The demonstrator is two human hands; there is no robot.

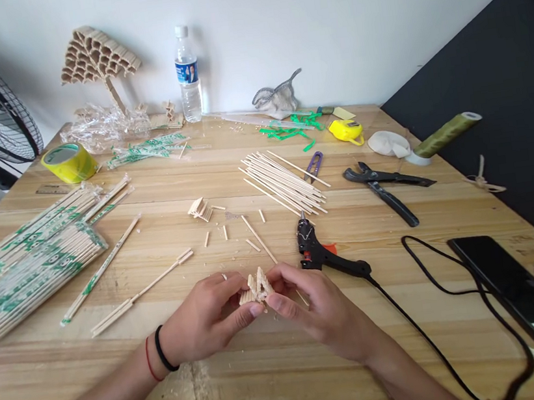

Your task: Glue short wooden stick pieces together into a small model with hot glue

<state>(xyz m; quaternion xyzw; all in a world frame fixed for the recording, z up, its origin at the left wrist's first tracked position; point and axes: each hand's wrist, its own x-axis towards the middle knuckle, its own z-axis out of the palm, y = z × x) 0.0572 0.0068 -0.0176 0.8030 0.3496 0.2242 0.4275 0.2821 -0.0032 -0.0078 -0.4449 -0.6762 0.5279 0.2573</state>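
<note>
Between my two hands is a small model piece (257, 285) built of short wooden stick lengths, with two ridges leaning together at its top. My left hand (208, 316) pinches its left side between thumb and fingers. On the other side, my right hand (309, 299) grips it the same way; the fingertips behind it are partly hidden. Just beyond lie several short cut stick pieces (225, 232) and a longer thin stick (258, 238). A similar small stick block (200, 209) rests farther off. To the right of my right hand lies a black glue gun (326, 254) with its nozzle pointing away.
Loose sticks (284, 181) lie mid-table near purple snips (313, 166) and black cutters (383, 188). Wrapped chopsticks (46, 281) cover the left. A phone (520, 291) and a looping cable (411, 325) occupy the right. A bottle (189, 79) and stick tree (98, 61) stand behind.
</note>
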